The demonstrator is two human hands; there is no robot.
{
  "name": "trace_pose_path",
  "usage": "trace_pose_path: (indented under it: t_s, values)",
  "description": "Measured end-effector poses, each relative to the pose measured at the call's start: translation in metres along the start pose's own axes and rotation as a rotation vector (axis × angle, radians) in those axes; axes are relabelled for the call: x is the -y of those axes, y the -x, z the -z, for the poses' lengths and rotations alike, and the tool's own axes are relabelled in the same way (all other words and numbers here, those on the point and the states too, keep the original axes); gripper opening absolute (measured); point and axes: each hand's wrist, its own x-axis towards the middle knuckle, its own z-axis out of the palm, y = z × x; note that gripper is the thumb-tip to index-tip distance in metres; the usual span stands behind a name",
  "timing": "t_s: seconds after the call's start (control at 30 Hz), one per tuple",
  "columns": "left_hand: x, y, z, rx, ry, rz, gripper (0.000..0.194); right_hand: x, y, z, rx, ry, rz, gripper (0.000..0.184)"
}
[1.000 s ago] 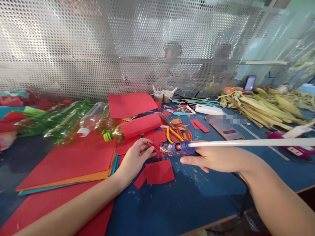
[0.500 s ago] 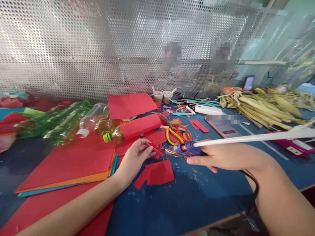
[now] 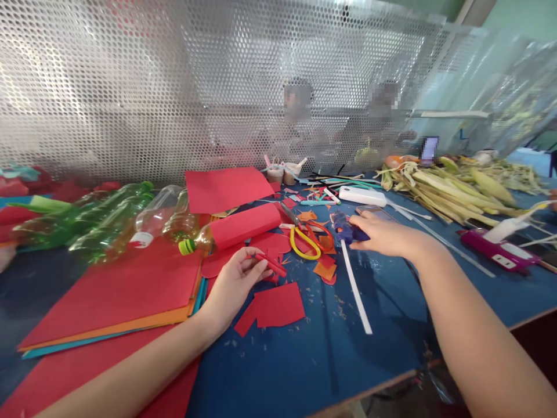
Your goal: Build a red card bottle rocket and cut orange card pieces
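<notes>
My left hand (image 3: 239,278) pinches a thin red strip of folded or rolled paper (image 3: 274,265) above the table. A blue glue gun (image 3: 345,227) with a long white glue stick (image 3: 357,293) is in my right hand (image 3: 380,233), whose fingers close round its handle. The gun sits low at the table, its stick pointing back towards me. Yellow and orange scissors (image 3: 306,242) lie just left of the gun. Behind my left hand rests a plastic bottle wrapped in red paper (image 3: 247,223). Cut red paper pieces (image 3: 281,306) lie in front.
Green plastic bottles (image 3: 111,229) and stacked coloured sheets (image 3: 117,290) occupy the left. Dried husks (image 3: 456,188) are piled at the back right, near a magenta power strip (image 3: 500,251). A perforated metal screen (image 3: 243,87) stands behind the table; blurred people show there.
My right hand has swung the glue gun away from the red strip, back and lower; its glue stick now points towards me. My left hand still holds the strip, nearly unmoved.
</notes>
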Motion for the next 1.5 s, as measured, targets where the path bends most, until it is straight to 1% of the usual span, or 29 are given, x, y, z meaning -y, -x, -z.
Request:
trace_pose_path:
  t_s: [0.13, 0.3, 0.37, 0.43, 0.5, 0.53, 0.57, 0.63, 0.67, 0.7, 0.73, 0.8, 0.9, 1.0, 1.17, 1.3, 1.5]
  values:
    - [-0.001, 0.001, 0.000, 0.006, -0.003, -0.006, 0.026, 0.000, -0.008, -0.005, 0.013, -0.004, -0.008, 0.052]
    - [-0.001, 0.001, -0.001, -0.011, 0.008, -0.029, 0.031, -0.007, -0.011, -0.010, 0.000, -0.039, 0.009, 0.055]
    - [-0.002, 0.001, -0.001, -0.020, 0.027, -0.031, 0.032, -0.006, -0.007, -0.007, -0.030, -0.044, 0.023, 0.044]
    - [-0.003, 0.001, -0.002, -0.021, 0.045, -0.030, 0.032, 0.002, 0.000, -0.001, -0.136, -0.056, 0.027, 0.028]
    - [-0.006, 0.002, -0.002, -0.023, 0.064, -0.028, 0.030, 0.020, 0.008, 0.005, -0.325, -0.143, 0.051, 0.020]
    - [-0.008, 0.003, -0.003, -0.025, 0.076, -0.028, 0.030, 0.031, 0.011, 0.006, -0.392, -0.258, 0.110, 0.021]
    - [-0.009, 0.005, -0.003, -0.029, 0.088, -0.031, 0.029, 0.043, 0.015, 0.007, -0.406, -0.425, 0.176, 0.023]
    - [-0.013, 0.008, -0.004, -0.036, 0.109, -0.041, 0.029, 0.067, 0.021, 0.004, -0.247, -0.770, 0.386, 0.024]
    - [-0.014, 0.010, -0.005, -0.039, 0.113, -0.047, 0.029, 0.077, 0.023, 0.002, -0.172, -0.878, 0.459, 0.028]
    - [-0.016, 0.012, -0.006, -0.041, 0.115, -0.050, 0.029, 0.086, 0.025, -0.002, -0.122, -0.938, 0.492, 0.034]
    - [-0.017, 0.015, -0.007, -0.039, 0.117, -0.051, 0.029, 0.093, 0.026, -0.005, -0.107, -0.964, 0.498, 0.038]
    - [-0.019, 0.019, -0.009, -0.031, 0.124, -0.054, 0.027, 0.103, 0.028, -0.012, -0.111, -1.003, 0.493, 0.040]
    - [-0.019, 0.025, -0.011, -0.019, 0.137, -0.072, 0.024, 0.109, 0.028, -0.019, -0.164, -1.056, 0.511, 0.027]
    - [-0.018, 0.028, -0.011, -0.015, 0.131, -0.089, 0.022, 0.111, 0.028, -0.022, -0.255, -1.076, 0.534, 0.018]
    - [-0.017, 0.028, -0.010, -0.009, 0.120, -0.105, 0.019, 0.111, 0.030, -0.019, -0.360, -1.018, 0.540, 0.011]
    - [-0.018, 0.027, -0.008, 0.003, 0.074, -0.112, 0.017, 0.109, 0.031, -0.014, -0.381, -0.999, 0.552, 0.007]
    - [-0.023, 0.028, -0.007, -0.036, -0.066, -0.175, 0.018, 0.104, 0.030, -0.013, -0.414, -0.965, 0.592, 0.006]
